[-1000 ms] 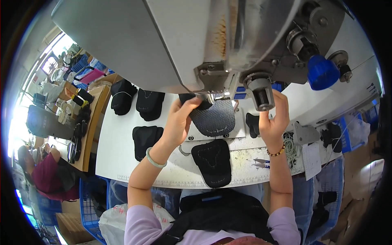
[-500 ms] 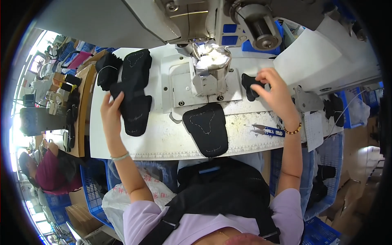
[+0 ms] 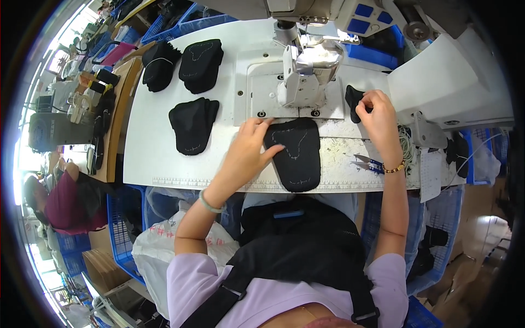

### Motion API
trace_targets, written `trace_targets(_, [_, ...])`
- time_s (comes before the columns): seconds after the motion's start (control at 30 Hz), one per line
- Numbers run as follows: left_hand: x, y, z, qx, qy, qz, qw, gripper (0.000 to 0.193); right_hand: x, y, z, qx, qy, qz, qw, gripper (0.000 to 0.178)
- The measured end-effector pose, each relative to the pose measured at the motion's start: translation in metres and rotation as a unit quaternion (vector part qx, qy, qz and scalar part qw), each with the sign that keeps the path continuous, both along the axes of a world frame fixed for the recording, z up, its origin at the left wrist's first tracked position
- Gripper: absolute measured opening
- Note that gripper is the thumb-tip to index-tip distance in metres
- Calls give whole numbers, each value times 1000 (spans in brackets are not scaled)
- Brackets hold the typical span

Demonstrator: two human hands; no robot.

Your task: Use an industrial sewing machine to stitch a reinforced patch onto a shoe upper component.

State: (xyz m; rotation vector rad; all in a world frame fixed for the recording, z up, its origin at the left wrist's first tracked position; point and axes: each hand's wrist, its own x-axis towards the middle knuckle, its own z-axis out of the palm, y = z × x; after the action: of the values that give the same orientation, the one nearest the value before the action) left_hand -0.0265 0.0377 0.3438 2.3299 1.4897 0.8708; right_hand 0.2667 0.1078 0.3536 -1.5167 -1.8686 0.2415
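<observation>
A black fabric piece (image 3: 299, 156) with white dashed stitching lies flat on the white table, in front of the sewing machine's presser foot area. My left hand (image 3: 249, 150) is at its left edge, fingers apart, the thumb resting over the fabric. To the right of the machine's post, my right hand (image 3: 378, 112) pinches the edge of a small black fabric piece (image 3: 353, 100). Two stacks of black pieces lie on the left: a stitched one (image 3: 200, 64) farther back and another one (image 3: 194, 126) nearer. Beside them sits a tied black bundle (image 3: 159, 66).
The sewing machine (image 3: 314, 65) stands over the table's back middle. Blue-handled thread snips (image 3: 369, 164) lie near my right wrist amid thread scraps. A ruler strip (image 3: 219, 185) runs along the front edge. Blue crates (image 3: 121, 240) stand below the table.
My left hand has left the stacks on the left and come right to the stitched piece in front. The black piece it held no longer bridges the two stacks. The view has shifted.
</observation>
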Motion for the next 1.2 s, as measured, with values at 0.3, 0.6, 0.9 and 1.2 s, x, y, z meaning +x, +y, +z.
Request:
trace_targets(0.3, [14, -6, -4, -22, -37, 48, 998, 40, -87, -65, -6, 198, 9, 127, 972, 17])
trace_targets(0.6, [26, -4, 2, -346, -571, -27, 744, 30, -112, -75, -25, 191, 19, 129, 973, 16])
trace_targets(0.9, [43, 7, 37, -316, -643, -54, 695, 21, -100, -70, 3, 100, 410, 92, 902, 33])
trace_targets(1.2, [44, 16, 55, -313, -568, -88, 756, 21, -87, -59, 31, -109, 530, 159, 826, 17])
